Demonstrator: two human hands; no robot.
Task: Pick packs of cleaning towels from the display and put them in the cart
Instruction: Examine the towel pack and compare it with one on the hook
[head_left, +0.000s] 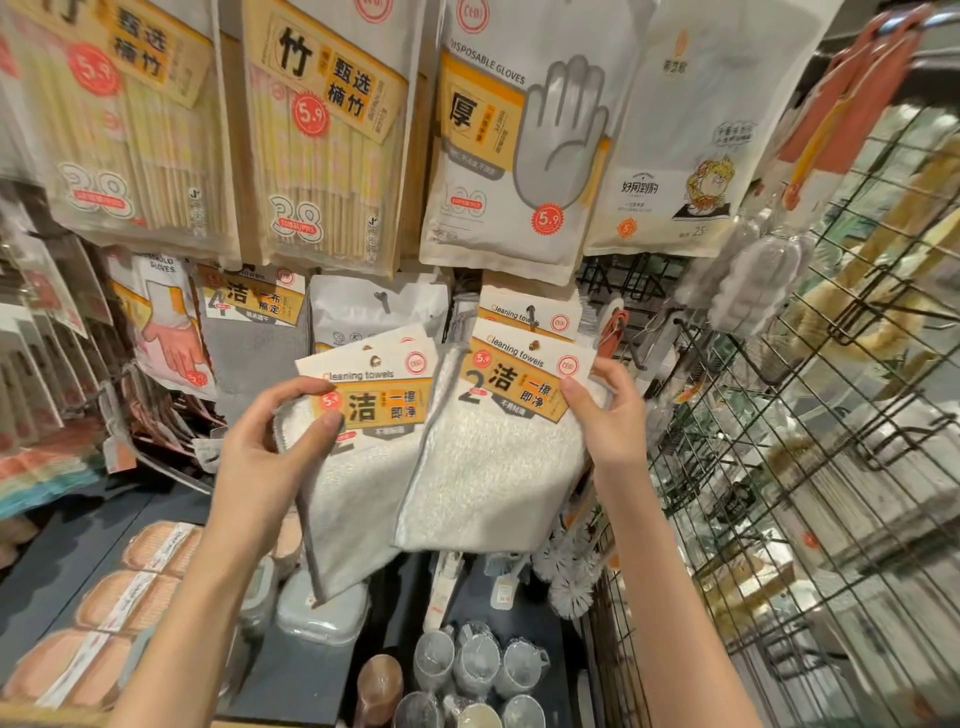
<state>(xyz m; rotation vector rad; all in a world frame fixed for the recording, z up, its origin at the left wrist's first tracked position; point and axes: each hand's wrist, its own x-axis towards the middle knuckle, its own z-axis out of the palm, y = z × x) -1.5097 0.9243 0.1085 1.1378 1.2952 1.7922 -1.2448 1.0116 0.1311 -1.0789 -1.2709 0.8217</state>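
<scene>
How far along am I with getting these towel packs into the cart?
Done: nothing visibly in a cart; none is in view. In hand: left hand pinches one towel pack, right hand another. Left: carting both; more packs hang on the hook.

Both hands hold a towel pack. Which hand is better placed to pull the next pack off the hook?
Right, probably. The right hand sits just below the hanging cleaning-towel packs; the left hand is farther left, below another product.

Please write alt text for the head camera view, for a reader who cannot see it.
A person's left hand and right hand each hold a white cleaning towel pack before a shop display; more packs hang behind, disposable gloves above.
</scene>
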